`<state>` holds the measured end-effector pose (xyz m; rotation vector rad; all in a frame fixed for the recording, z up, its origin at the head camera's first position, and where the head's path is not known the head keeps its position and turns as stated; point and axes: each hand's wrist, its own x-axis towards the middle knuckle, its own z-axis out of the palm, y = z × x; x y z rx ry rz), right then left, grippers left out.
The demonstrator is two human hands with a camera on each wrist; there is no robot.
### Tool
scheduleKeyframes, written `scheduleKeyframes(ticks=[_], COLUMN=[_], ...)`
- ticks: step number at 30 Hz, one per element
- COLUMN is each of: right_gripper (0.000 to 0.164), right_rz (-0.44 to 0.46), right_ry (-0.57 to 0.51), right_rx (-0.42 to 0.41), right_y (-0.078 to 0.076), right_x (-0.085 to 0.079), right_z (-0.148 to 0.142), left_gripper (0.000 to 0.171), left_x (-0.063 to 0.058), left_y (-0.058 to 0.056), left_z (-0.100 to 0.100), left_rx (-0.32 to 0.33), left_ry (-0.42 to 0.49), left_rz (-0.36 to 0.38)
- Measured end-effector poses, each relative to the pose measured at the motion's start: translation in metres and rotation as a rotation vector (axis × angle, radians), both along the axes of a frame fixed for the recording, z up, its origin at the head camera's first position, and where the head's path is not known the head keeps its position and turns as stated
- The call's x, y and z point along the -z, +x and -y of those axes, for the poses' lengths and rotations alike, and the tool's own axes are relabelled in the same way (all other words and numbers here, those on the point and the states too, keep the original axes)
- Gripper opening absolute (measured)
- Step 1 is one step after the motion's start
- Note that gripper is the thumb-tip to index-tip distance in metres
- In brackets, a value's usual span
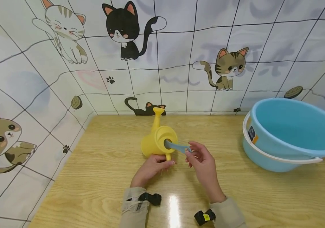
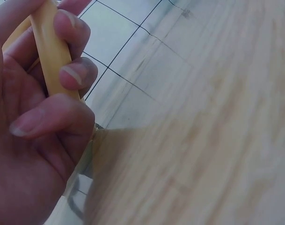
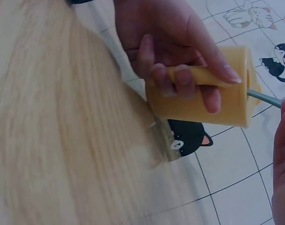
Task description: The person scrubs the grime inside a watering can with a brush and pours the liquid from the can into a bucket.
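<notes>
A yellow toy watering can (image 1: 150, 144) is tilted over the wooden table, its round opening facing the right hand and its spout pointing to the wall. My left hand (image 1: 152, 167) grips the can's handle (image 2: 52, 51), with the fingers curled round it in both wrist views. Between thumb and fingers, my right hand (image 1: 203, 163) pinches the end of a blue-grey plastic tool (image 1: 179, 147) with a slim handle. The tool's other end is hidden inside the can's opening. In the right wrist view the watering can (image 3: 203, 101) shows from the side, with the tool's shaft (image 3: 265, 97) entering it.
Two light blue basins or buckets (image 1: 273, 158), one set in the other, stand at the right with a white carrying handle (image 1: 282, 158). A wall covering (image 1: 176, 79) with printed cats and grid lines borders the wooden table (image 1: 94, 190) at the back and left.
</notes>
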<state>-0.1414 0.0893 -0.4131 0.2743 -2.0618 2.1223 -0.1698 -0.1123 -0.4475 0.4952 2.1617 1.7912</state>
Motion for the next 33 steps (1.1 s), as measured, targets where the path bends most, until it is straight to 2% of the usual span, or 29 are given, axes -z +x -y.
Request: scheduleKeyframes(ticks=[5,9,17,21,27,33], right_gripper=[0.025,0.023,0.018,0.017,0.019,0.019], right_rz=[0.031,0.025,-0.129,-0.152,-0.118,-0.112], right_ry=[0.040,0.078,0.204,0.209,0.159,0.150], right_rx=[-0.007,-0.024,-0.101,-0.078,-0.079,-0.029], right_y=[0.006,0.008,0.008,0.008,0.008,0.003], right_x=[-0.005,-0.007,-0.008,-0.008,-0.007,0.007], right_z=[0.005,0.006,0.008,0.010,0.009,0.006], left_gripper=[0.031,0.033,0.034,0.032,0.027,0.028], left_x=[0.017,0.019,0.017,0.018,0.019,0.022], left_y=[-0.005,-0.005,-0.005,-0.007,-0.007,-0.006], left_z=[0.000,0.000,-0.001,-0.001,0.001,0.000], left_rx=[-0.014,-0.016,-0.016,-0.011,-0.026,-0.025], left_ry=[-0.009,-0.017,-0.029,-0.036,-0.016,0.015], left_rz=[-0.013,-0.036,-0.044,-0.047,-0.047,-0.028])
